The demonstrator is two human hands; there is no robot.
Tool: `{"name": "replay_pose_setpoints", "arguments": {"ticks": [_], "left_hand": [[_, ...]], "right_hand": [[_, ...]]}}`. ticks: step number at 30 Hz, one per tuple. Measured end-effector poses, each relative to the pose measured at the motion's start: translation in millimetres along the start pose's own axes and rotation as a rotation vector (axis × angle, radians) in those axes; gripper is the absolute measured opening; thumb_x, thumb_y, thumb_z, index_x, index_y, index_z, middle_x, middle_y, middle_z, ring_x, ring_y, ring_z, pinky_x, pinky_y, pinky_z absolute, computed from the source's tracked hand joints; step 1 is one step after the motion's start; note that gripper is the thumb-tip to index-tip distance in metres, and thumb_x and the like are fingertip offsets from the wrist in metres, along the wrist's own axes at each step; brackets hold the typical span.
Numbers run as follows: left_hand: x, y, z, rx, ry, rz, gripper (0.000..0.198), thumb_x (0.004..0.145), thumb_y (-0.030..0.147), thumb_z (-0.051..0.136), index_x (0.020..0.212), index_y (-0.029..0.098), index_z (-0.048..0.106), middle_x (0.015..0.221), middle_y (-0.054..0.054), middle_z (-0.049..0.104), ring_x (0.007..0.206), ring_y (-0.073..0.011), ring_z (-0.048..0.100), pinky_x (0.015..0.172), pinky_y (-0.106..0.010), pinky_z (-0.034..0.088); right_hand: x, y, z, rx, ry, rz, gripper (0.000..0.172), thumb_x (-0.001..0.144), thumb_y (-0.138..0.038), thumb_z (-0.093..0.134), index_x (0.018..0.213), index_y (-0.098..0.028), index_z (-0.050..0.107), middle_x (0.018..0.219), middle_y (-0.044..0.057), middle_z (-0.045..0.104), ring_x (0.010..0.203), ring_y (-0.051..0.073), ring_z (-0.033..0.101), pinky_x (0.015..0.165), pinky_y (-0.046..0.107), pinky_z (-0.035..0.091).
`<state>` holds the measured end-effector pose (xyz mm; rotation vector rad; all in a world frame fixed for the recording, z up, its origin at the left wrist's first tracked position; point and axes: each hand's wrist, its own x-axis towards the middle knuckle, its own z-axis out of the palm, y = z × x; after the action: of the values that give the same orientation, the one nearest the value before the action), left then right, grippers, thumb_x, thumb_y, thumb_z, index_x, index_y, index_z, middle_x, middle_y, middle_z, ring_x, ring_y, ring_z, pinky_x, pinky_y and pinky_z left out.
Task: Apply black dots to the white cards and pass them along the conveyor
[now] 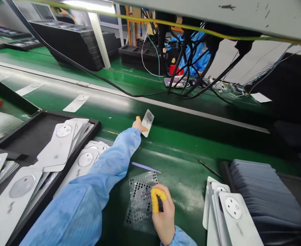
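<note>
My left hand (139, 125), in a blue sleeve and with yellow finger cots, reaches forward and grips the edge of a white phone back cover (148, 122) over the green conveyor belt. The cover has a round grey camera area. My right hand (163, 212) is curled, its yellow-covered fingers bent over a clear plastic sheet (140, 196) dotted with small black pieces. What lies between those fingertips is hidden. Beyond the sheet is a thin lilac strip tool (145, 167), and dark tweezers (209, 168) lie farther right.
White covers (59, 143) fill parts of a black tray (95, 128) on the left. More covers (236, 215) lean by a stack of grey sheets (265, 194) on the right. Other covers (76, 103) lie on the belt. Black cables (188, 58) hang ahead, below a shelf (242, 17).
</note>
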<state>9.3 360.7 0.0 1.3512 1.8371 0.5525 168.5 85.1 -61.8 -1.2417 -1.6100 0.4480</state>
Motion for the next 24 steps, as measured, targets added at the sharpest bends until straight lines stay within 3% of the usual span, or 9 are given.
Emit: {"name": "replay_pose_setpoints", "arguments": {"ticks": [3,6,9,12,17,22,24], "left_hand": [[-42.8,-12.1,-11.1,-0.13,-0.164,0.036,0.03,0.089,0.026,0.062,0.117,0.014,0.059,0.114,-0.009,0.064,0.097,-0.0215,0.066,0.081,-0.041,0.056],[-122.8,-45.6,-0.2,-0.266,-0.314,0.078,0.048,0.08,0.012,0.068,0.125,0.012,0.05,0.112,-0.011,0.07,0.099,-0.0238,0.068,0.082,-0.036,0.058],[-209.7,-79.1,15.6,-0.503,-0.413,0.144,0.067,0.079,0.022,0.069,0.138,0.019,0.038,0.124,-0.013,0.066,0.107,-0.027,0.066,0.083,-0.036,0.058],[-267.3,-87.4,25.3,-0.701,-0.465,0.205,0.057,0.08,0.026,0.069,0.133,0.022,0.048,0.125,-0.012,0.065,0.11,-0.0284,0.066,0.088,-0.036,0.057],[-294.7,-77.2,33.6,-0.716,-0.4,0.211,0.048,0.079,0.019,0.069,0.126,0.021,0.057,0.117,-0.009,0.069,0.105,-0.0258,0.067,0.09,-0.034,0.056],[-311.0,-87.7,39.7,-0.845,-0.223,-0.051,0.054,0.073,0.032,0.077,0.124,0.024,0.061,0.123,-0.008,0.066,0.109,-0.0288,0.064,0.092,-0.036,0.055],[-315.6,-91.0,40.5,-0.856,-0.164,-0.105,0.055,0.069,0.037,0.079,0.121,0.025,0.064,0.123,-0.008,0.066,0.114,-0.0311,0.061,0.095,-0.036,0.053]], "right_hand": [[10.8,-3.6,-8.2,-0.023,0.059,-0.03,0.013,0.089,-0.008,0.053,0.095,-0.017,0.06,0.092,0.007,0.065,0.088,0.014,0.065,0.077,0.025,0.056],[27.8,-10.9,-21.9,-0.084,0.147,-0.086,0.02,0.087,-0.003,0.054,0.098,-0.018,0.061,0.093,0.007,0.065,0.088,0.015,0.064,0.074,0.027,0.056],[39.9,-21.7,-31.8,-0.141,0.193,-0.156,0.024,0.084,-0.002,0.056,0.102,-0.017,0.061,0.094,0.009,0.065,0.089,0.017,0.063,0.075,0.032,0.056],[41.4,-34.6,-32.4,-0.159,0.154,-0.197,0.026,0.083,-0.002,0.058,0.105,-0.016,0.061,0.095,0.01,0.067,0.086,0.018,0.062,0.072,0.034,0.054],[32.9,-53.5,-33.1,-0.206,0.078,-0.248,0.026,0.086,-0.006,0.055,0.109,-0.018,0.06,0.096,0.009,0.071,0.089,0.019,0.064,0.071,0.035,0.053],[23.0,-56.1,-40.3,-0.323,-0.043,-0.259,0.026,0.085,-0.013,0.054,0.108,-0.024,0.06,0.116,0.01,0.068,0.11,0.024,0.063,0.096,0.05,0.049],[18.9,-54.9,-40.4,-0.316,-0.089,-0.254,0.029,0.086,-0.017,0.051,0.114,-0.023,0.058,0.126,0.012,0.063,0.12,0.027,0.058,0.099,0.053,0.047]]}}
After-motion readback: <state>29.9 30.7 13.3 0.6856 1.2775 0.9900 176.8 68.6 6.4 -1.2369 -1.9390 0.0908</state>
